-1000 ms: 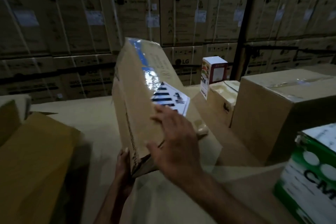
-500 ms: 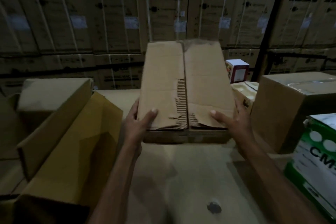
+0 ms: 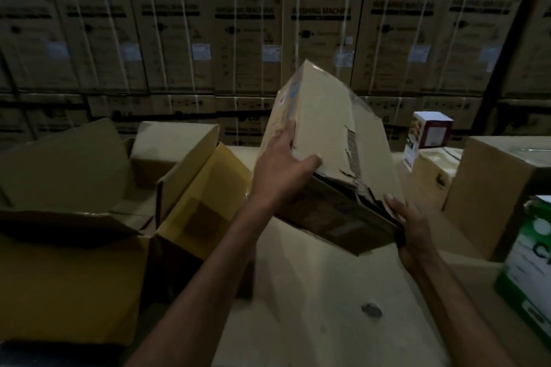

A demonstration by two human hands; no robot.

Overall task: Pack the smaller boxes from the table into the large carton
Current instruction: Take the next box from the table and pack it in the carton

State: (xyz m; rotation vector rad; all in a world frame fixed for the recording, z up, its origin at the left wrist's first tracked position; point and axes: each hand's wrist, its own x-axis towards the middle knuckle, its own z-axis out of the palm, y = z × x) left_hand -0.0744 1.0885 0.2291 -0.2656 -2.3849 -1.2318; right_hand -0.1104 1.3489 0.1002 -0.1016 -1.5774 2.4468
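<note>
I hold a brown cardboard box point(image 3: 328, 134) with a torn flap seam, tilted above the table point(image 3: 313, 307). My left hand point(image 3: 280, 164) grips its left edge, thumb on the top face. My right hand point(image 3: 408, 226) grips its lower right corner. The large open carton point(image 3: 185, 188) stands at the left with its flaps spread, and its inside is dark. A small white and maroon box point(image 3: 429, 134) stands on a tan box point(image 3: 429, 179) at the back right of the table.
A big sealed brown carton point(image 3: 501, 188) sits on the right. A green and white box point(image 3: 530, 271) is at the right edge. Stacked washing machine cartons point(image 3: 247, 30) fill the wall behind. A dark spot point(image 3: 371, 310) marks the table.
The box has tilted from level to slanted, its left end raised. My left hand has slid up along the left edge, and my right hand has dropped to the lower corner. The view has shifted left.
</note>
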